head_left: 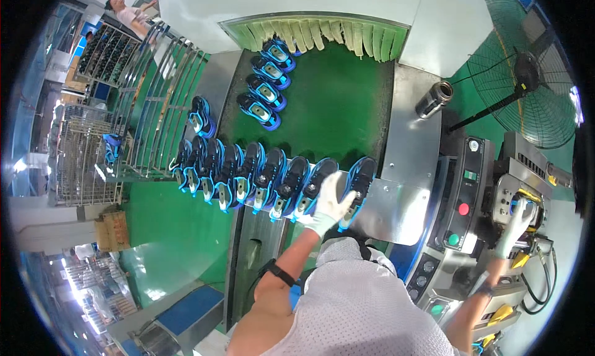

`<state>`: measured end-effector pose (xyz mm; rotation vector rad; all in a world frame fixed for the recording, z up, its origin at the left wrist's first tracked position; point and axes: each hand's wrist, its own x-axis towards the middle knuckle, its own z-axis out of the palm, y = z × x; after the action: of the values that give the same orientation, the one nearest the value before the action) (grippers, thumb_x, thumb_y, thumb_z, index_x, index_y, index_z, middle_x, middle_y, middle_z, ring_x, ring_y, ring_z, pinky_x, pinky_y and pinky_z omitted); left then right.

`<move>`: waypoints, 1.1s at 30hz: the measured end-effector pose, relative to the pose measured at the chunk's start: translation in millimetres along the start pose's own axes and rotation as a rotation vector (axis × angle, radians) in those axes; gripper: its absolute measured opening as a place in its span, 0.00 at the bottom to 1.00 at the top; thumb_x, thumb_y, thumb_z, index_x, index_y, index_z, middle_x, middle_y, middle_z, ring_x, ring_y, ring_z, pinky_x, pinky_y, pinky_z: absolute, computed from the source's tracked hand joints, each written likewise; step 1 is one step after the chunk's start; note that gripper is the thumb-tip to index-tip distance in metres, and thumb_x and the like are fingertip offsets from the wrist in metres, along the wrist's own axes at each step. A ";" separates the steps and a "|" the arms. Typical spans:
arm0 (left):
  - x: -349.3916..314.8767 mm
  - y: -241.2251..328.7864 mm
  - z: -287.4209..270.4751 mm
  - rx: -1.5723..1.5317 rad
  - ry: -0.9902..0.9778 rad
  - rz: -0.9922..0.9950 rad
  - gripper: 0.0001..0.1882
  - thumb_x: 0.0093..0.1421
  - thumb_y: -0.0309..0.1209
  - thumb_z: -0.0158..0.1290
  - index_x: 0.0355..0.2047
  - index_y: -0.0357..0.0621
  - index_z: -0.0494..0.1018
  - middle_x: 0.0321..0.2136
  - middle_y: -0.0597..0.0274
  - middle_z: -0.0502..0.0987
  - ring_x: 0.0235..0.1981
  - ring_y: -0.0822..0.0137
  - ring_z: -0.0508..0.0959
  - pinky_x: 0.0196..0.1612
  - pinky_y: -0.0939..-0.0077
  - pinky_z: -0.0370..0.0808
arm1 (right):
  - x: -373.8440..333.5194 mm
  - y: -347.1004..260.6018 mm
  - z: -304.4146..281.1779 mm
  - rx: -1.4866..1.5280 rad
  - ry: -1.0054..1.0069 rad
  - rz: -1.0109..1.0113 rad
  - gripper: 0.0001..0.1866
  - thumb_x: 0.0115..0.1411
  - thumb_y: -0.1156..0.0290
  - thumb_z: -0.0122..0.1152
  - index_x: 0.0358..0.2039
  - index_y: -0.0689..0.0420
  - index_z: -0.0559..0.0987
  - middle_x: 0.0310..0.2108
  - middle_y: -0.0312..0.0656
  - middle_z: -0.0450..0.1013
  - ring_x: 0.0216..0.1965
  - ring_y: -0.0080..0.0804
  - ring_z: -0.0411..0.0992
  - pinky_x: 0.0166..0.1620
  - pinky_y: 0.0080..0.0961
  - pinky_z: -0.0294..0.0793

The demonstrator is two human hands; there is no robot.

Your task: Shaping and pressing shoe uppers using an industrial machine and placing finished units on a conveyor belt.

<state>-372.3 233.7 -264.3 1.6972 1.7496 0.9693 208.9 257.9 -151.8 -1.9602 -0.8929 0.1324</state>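
Observation:
My left hand (333, 198), in a white glove, is over the right end of a row of black and blue sneakers. Its fingers are spread, between the rightmost sneaker (361, 185) and the sneaker beside it (319, 181); firm contact cannot be made out. Far to the right, my gloved right hand (518, 226) reaches into the opening of a grey machine (505, 192). A bit of blue shows by its fingertips, but whether the fingers grip it is unclear. The other sneakers (251, 164) stand side by side to the left.
More sneakers (266, 92) sit on the green conveyor belt (334, 102), before a slatted curtain (347, 34). A dark metal flask (435, 99) stands at the belt's right. A control panel (463, 192), a large fan (527, 77) and a metal rack (152, 108) surround the spot. Another person (128, 16) is far left.

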 end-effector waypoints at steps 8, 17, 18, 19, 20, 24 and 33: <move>194.0 -182.3 -127.0 0.373 0.223 0.016 0.38 0.58 0.39 0.64 0.63 0.35 0.61 0.60 0.40 0.66 0.61 0.41 0.66 0.65 0.54 0.64 | -219.2 81.6 47.5 -1.168 -0.425 0.024 0.62 0.45 0.55 0.72 0.70 0.73 0.45 0.73 0.69 0.35 0.74 0.69 0.31 0.74 0.53 0.37; 340.7 -289.9 -154.9 0.445 0.018 0.134 0.15 0.65 0.40 0.56 0.46 0.45 0.77 0.45 0.53 0.78 0.46 0.48 0.77 0.50 0.56 0.74 | -256.0 -14.9 42.0 -0.610 -0.448 0.387 0.44 0.59 0.66 0.66 0.70 0.65 0.55 0.72 0.60 0.50 0.74 0.48 0.48 0.73 0.37 0.47; 344.9 -302.5 -160.2 0.349 0.043 0.087 0.14 0.65 0.41 0.56 0.43 0.45 0.77 0.43 0.52 0.79 0.43 0.48 0.79 0.46 0.59 0.75 | -270.6 -26.4 47.7 -0.526 -0.475 0.346 0.43 0.59 0.70 0.66 0.70 0.64 0.56 0.72 0.58 0.51 0.74 0.45 0.49 0.73 0.36 0.49; 346.6 -304.0 -161.3 0.308 0.025 -0.004 0.14 0.66 0.41 0.55 0.43 0.45 0.77 0.42 0.52 0.79 0.42 0.48 0.79 0.46 0.59 0.75 | -281.5 -38.2 55.3 -0.520 -0.508 0.307 0.42 0.59 0.72 0.65 0.71 0.64 0.56 0.72 0.57 0.51 0.74 0.44 0.49 0.72 0.35 0.49; 349.4 -302.0 -165.1 0.269 0.007 -0.093 0.14 0.66 0.42 0.54 0.43 0.45 0.78 0.40 0.51 0.80 0.40 0.48 0.80 0.45 0.59 0.76 | -293.2 -61.8 70.8 -0.510 -0.539 0.270 0.42 0.59 0.74 0.65 0.71 0.63 0.56 0.73 0.56 0.51 0.74 0.43 0.50 0.72 0.35 0.50; 344.7 -277.9 -181.3 0.180 -0.078 -0.096 0.17 0.70 0.42 0.47 0.39 0.41 0.79 0.36 0.49 0.81 0.37 0.47 0.81 0.43 0.60 0.76 | -305.7 -156.6 149.7 -0.173 -0.623 0.434 0.39 0.60 0.77 0.63 0.70 0.64 0.57 0.72 0.54 0.54 0.73 0.41 0.52 0.72 0.36 0.51; 259.2 -76.2 -130.9 -0.304 -0.426 -0.039 0.26 0.75 0.38 0.32 0.33 0.36 0.77 0.28 0.56 0.83 0.24 0.66 0.79 0.29 0.74 0.75 | -318.6 -330.0 265.5 0.065 -0.900 -0.340 0.45 0.52 0.62 0.74 0.66 0.64 0.62 0.65 0.59 0.62 0.67 0.56 0.60 0.68 0.43 0.61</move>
<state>-543.9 474.7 -213.4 1.5303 1.2835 0.7437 -313.4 340.9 -117.0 -1.6285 -1.7480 0.8743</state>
